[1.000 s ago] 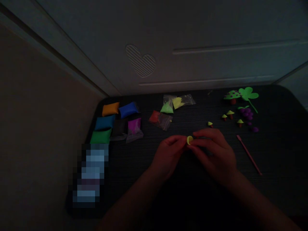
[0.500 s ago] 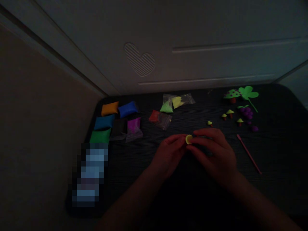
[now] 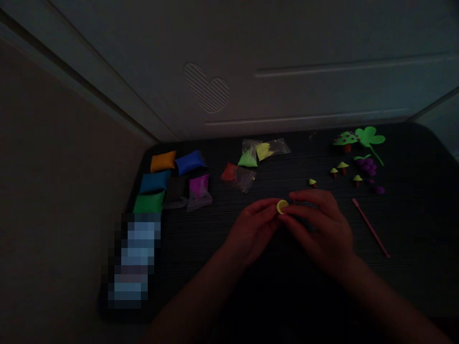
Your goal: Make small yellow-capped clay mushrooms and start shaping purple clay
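Between my fingertips, above the dark table, is a small yellow clay cup (image 3: 282, 206) with a hollow facing up toward me. My left hand (image 3: 254, 229) pinches it from the left. My right hand (image 3: 321, 229) has thumb and fingers closed at its right edge, with a fingertip at the hollow. Beyond my right hand, small clay mushrooms with yellow caps stand on the table, the nearest one (image 3: 312, 183) just past my fingers. A pink modelling tool (image 3: 370, 228) lies to the right of that hand.
At the left lie several clay packets, among them an orange packet (image 3: 163, 161) and a purple packet (image 3: 199, 191). Opened bags, including a red clay bag (image 3: 238, 177), rest mid-table. A spotted mushroom (image 3: 346, 140), green clover (image 3: 369, 137) and purple grapes (image 3: 366, 166) sit far right. A white panel (image 3: 304, 95) rises behind.
My hands stay almost in place around the yellow clay cup. Its hollow looks slightly wider and turned a little more into view.
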A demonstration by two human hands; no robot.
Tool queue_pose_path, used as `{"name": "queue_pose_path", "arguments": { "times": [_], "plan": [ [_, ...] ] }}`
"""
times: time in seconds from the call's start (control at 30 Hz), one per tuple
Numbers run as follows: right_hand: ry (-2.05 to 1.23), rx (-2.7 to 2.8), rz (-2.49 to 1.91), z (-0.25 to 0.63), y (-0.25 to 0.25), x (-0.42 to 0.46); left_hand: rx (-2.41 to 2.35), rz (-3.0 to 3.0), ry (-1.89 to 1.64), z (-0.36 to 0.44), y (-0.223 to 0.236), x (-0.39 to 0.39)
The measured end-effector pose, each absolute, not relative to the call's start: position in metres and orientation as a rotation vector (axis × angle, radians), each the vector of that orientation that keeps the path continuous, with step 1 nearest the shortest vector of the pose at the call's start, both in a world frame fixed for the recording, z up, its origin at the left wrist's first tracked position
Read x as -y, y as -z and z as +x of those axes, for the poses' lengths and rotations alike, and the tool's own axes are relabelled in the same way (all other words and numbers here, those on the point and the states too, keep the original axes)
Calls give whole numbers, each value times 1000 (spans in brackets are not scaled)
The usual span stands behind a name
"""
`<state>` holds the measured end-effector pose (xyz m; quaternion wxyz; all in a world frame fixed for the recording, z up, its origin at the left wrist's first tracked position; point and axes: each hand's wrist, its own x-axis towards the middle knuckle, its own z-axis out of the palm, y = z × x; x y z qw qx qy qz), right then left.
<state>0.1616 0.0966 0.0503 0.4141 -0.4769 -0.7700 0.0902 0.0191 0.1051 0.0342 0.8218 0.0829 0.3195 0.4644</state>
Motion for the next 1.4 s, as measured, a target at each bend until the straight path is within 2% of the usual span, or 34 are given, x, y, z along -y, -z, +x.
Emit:
{"name": "queue_pose_path", "arguments": {
  "times": [1.4],
  "plan": [
    [-273,1928,-1155,162,-52,-94,-603,136,-958,19,-35,-103]
  ]
}}
